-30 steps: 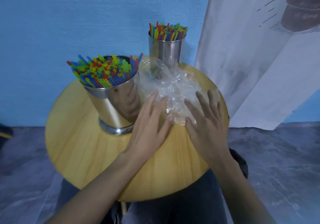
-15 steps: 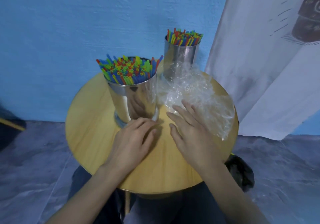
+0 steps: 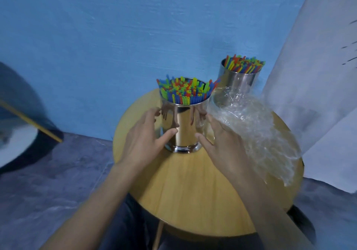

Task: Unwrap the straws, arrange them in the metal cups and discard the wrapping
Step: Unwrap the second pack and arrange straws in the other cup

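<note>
The left hand and right hand are flanking the near metal cup mid-tabletop, apart, fingers loose and clamping nothing. A sideways nudge is risking a tip and spilled straws. The cup is standing upright, long axis vertical, straws pointing up. The wrapping is sprawling along the right edge, rising in front of the far cup.

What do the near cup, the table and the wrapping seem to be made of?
The near cup looks like polished metal, likely steel: its wall gives mirror reflections. The table is wood or wood-look laminate, smooth, with straight grain lines. The wrapping is thin clear plastic film, crinkled, glossy; the table shows through.
</note>
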A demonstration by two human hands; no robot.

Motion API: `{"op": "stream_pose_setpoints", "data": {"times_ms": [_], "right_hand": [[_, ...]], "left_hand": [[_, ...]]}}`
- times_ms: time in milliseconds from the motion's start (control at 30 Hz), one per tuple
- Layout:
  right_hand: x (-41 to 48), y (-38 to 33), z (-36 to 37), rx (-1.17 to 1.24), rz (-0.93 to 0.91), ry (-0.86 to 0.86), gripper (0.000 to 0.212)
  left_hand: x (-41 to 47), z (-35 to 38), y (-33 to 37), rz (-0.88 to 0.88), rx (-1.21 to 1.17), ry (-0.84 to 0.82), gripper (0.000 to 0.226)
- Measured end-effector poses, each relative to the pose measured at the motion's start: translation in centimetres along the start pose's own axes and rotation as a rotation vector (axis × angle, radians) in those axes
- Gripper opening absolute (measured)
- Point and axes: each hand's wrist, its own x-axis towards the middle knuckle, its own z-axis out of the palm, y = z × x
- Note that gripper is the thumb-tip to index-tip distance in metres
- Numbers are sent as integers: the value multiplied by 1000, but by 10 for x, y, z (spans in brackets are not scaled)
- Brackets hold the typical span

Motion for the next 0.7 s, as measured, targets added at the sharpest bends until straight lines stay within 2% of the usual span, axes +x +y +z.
{"op": "stream_pose_setpoints", "data": {"times_ms": [100,300,400,500,567,633,700], "right_hand": [[9,-4,0,38,41,-18,70],[-2,-9,-1,70,43,14,64],[-23,-6,-7,132,36,32,57],[-26,-3,-14,238,67,52,75],[-24,-7,-20,347,60,2,85],[-25,-15,-27,408,29,-52,78],[-32,-17,-33,390,18,-34,76]], "left_hand": [[8,0,2,12,-84,-64,87],[-3,-5,9,36,-198,3,76],[-17,-11,2,-16,-258,31,83],[-18,-16,4,-57,-441,-21,93],[-14,-21,12,-49,-534,-80,99],[-14,-25,18,-33,-543,-97,101],[-19,-32,21,-38,-523,-106,106]]}}
